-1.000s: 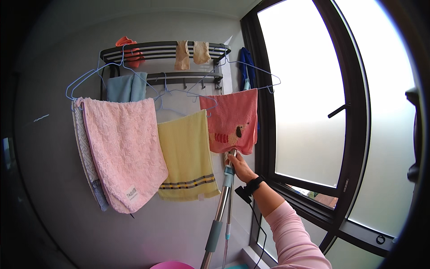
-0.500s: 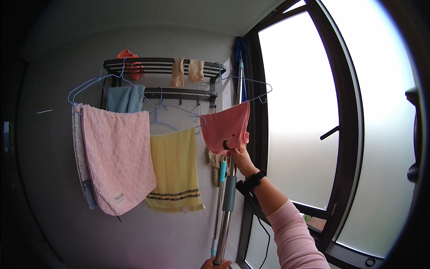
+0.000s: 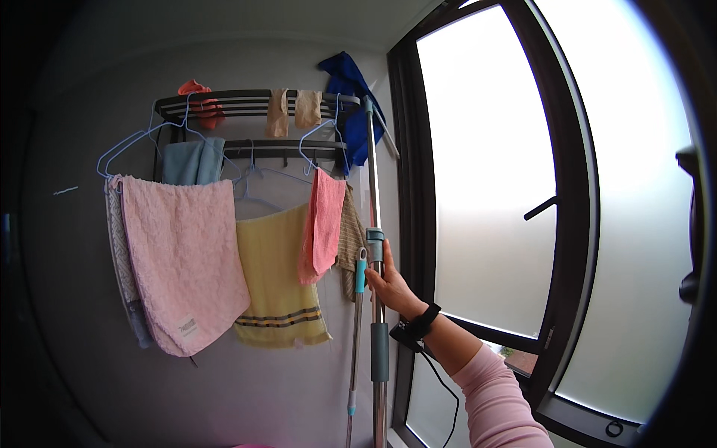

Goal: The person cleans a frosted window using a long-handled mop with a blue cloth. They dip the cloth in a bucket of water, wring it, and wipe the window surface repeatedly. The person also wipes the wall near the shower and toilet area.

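Silver pole (image 3: 375, 187) stands almost upright near the right side of the wall, with its grey foam sleeve (image 3: 379, 351) lower down; the right hand (image 3: 396, 290) has hold of it just below the grey collar (image 3: 375, 237), partly closed, with thumb at the left and fingers at the right; the left hand, which half a second ago seemed to be at the pole's lower part, is now out of view, so I cannot tell its state. Most changed is the coral towel (image 3: 323, 228): before, it met the right hand and covered part of the pole, but now it hangs turned and narrow, apart from both; this means, I judge, that the pole is free from it. Blue cloth (image 3: 345, 78) at the pole's upper end has shifted left, against the rack (image 3: 254, 101); a thinner pole (image 3: 356, 336) stands just beside, and farther left hangs the yellow towel (image 3: 276, 280).
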Motion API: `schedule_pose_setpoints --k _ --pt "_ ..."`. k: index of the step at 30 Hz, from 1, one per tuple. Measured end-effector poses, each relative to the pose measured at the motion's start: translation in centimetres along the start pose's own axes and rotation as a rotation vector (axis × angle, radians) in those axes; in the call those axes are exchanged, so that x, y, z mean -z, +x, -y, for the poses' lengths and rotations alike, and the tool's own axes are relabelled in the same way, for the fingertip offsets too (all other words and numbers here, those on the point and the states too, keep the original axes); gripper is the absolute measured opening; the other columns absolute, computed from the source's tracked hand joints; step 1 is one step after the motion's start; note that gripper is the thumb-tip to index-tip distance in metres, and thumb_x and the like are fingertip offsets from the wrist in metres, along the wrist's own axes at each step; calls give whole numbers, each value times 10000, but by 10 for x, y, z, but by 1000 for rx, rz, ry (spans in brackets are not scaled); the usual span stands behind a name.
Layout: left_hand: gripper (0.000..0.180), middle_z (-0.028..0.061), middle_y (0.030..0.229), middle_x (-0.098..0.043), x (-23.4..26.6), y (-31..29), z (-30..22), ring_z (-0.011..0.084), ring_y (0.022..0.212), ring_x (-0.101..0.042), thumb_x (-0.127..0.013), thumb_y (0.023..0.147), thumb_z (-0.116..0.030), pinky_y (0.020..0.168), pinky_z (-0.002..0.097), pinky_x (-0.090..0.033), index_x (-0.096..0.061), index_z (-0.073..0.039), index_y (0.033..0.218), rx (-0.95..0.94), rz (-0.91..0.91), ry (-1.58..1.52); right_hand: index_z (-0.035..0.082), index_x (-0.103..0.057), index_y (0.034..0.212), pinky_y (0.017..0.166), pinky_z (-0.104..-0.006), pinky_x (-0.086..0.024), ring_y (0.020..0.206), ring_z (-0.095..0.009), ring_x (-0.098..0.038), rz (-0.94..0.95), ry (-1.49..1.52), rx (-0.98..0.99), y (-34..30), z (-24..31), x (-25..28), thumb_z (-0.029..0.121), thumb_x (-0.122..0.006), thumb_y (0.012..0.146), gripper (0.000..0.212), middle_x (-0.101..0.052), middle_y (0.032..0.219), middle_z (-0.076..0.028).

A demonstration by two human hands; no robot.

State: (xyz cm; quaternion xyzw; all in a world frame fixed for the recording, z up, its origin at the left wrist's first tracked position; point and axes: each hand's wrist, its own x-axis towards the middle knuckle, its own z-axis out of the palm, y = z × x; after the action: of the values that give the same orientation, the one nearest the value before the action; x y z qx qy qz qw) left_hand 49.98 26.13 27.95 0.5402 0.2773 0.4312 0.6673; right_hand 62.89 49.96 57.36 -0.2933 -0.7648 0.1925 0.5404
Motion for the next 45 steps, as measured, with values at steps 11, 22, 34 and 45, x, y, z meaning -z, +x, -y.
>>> schedule_pose_setpoints --k 11,22,34,45 --pt "287 -24 577 -509 33 -17 -64 80 477 -456 -623 906 -185 441 254 -376 -496 -111 659 36 -6 157 77 122 1507 681 -296 -483 749 -166 -559 -135 -60 133 46 27 -20 187 -549 952 877 -555 873 -80" --pt "220 1 598 -542 53 -19 -83 79 432 -445 -656 892 -163 382 235 -343 -519 -99 734 -86 -46 120 61 108 1512 790 -259 -465 846 -129 -540 -111 163 25 58 14 -26 252 -507 976 838 -539 964 -73" --pt "216 4 625 -539 151 -142 28 107 531 -469 -709 842 -219 467 304 -367 -565 -64 886 69 -280 427 223 239 1475 525 -315 -531 576 -132 -530 -148 306 -179 -126 -75 -169 127 -470 981 869 -513 742 -60" --pt "255 25 693 -562 212 -156 174 158 619 -510 -694 851 -263 535 340 -403 -562 -66 944 93 -370 535 291 212 1484 529 -300 -507 582 -165 -528 -165 688 -282 -181 -56 -204 76 -402 971 829 -509 775 -79"
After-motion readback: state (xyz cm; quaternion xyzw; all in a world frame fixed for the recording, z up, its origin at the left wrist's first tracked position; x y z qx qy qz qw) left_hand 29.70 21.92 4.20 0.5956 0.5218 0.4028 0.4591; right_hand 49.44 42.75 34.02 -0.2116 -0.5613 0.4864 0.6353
